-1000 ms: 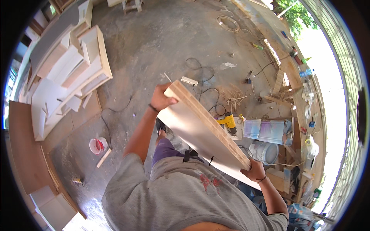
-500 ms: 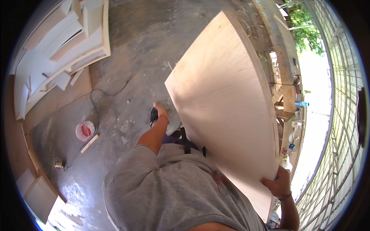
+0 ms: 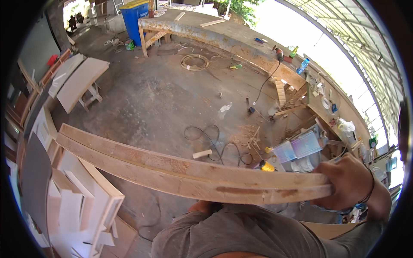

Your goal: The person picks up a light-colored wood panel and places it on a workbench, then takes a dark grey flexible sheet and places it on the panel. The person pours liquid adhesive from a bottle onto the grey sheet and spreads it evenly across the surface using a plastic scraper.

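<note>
A wide plywood panel (image 3: pixel 172 176) stands across in front of my body, seen along its long edge, which looks like two layers pressed together. My right hand (image 3: pixel 346 180) is closed round its right end. Of my left arm only a patch of skin shows under the panel's edge, in front of my grey shirt (image 3: pixel 258 232); the fingers are hidden behind the board, so whether they touch it cannot be seen.
White cabinet parts (image 3: pixel 81 202) lie at the left, near a propped board (image 3: pixel 84 84). Cables cross the floor beyond the panel. At the right, a workbench (image 3: pixel 318 107) holds a drill (image 3: pixel 279 54) and bottles. A blue bin (image 3: pixel 132 23) stands far off.
The view has swung up and round, from the panel's broad face to its edge. My right hand keeps its grip at the panel's end. My left hand, earlier hanging low, is now mostly hidden.
</note>
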`<state>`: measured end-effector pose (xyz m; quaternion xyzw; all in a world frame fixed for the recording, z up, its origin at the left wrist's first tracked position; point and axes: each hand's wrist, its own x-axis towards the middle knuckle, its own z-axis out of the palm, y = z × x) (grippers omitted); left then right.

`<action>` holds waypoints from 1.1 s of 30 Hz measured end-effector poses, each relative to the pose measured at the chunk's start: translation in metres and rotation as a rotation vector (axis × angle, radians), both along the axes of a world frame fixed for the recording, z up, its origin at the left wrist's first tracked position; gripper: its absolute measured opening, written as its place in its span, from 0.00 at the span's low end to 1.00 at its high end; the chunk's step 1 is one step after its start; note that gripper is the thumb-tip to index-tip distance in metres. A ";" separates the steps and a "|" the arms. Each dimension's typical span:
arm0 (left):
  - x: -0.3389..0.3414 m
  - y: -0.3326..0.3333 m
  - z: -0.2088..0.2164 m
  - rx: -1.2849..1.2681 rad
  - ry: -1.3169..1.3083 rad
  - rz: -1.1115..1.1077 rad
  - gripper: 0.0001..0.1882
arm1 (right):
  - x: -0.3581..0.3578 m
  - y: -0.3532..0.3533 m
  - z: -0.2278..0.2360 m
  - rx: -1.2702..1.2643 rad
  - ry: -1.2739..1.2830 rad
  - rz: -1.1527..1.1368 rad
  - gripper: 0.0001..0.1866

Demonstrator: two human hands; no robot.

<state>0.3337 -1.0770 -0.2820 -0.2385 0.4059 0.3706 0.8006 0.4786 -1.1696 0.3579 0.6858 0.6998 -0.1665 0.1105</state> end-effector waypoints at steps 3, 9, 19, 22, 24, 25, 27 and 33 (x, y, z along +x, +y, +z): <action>-0.009 0.059 0.003 0.037 0.030 0.004 0.52 | 0.026 0.051 -0.007 0.062 0.067 0.051 0.22; -0.032 0.158 0.035 0.076 0.100 0.054 0.52 | 0.051 0.204 -0.001 0.307 0.195 0.205 0.24; -0.047 0.358 0.053 0.161 0.157 0.097 0.51 | 0.088 0.485 -0.032 0.418 0.251 0.287 0.26; -0.038 0.434 0.045 0.171 0.131 0.078 0.51 | 0.095 0.565 -0.047 0.401 0.209 0.176 0.25; -0.029 0.493 0.045 0.189 0.118 0.060 0.51 | 0.105 0.613 -0.063 0.555 0.128 0.140 0.26; -0.023 0.518 0.049 0.190 0.104 0.054 0.51 | 0.109 0.635 -0.063 0.639 0.091 0.127 0.26; -0.001 0.566 0.059 0.216 0.094 0.001 0.51 | 0.120 0.671 -0.048 0.692 0.045 0.117 0.29; 0.010 0.662 0.069 0.207 0.108 -0.023 0.51 | 0.141 0.778 -0.012 0.689 -0.016 0.010 0.31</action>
